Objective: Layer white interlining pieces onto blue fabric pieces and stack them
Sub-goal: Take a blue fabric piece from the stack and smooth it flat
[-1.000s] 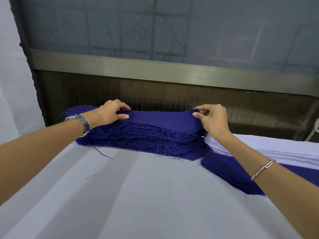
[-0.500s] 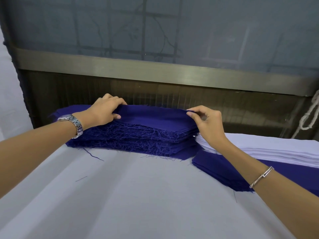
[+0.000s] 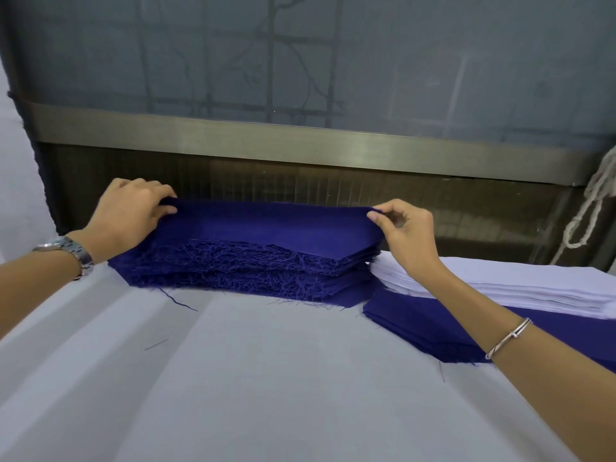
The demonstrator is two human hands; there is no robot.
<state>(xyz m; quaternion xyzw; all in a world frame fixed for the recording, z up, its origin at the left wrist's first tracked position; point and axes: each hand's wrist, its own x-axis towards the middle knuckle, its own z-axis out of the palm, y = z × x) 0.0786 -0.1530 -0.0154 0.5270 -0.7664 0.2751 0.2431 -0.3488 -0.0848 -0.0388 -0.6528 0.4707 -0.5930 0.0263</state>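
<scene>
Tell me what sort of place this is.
Probably a garment workshop's cutting or prep table: a frayed stack of blue fabric pieces, a pile of white interlining, and a cloth-covered worktable.

We see soft, even, diffuse light with faint shadows, mild wide-angle bending at the edges, and slight overall softness.

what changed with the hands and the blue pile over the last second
Both hands have lifted the top blue piece at its ends: its far edge now stands raised off the blue stack, where a second ago it lay flat. The left hand and right hand already pinched it then and hold the same ends. The white interlining stack and the lower blue pieces at right have not shifted.
</scene>
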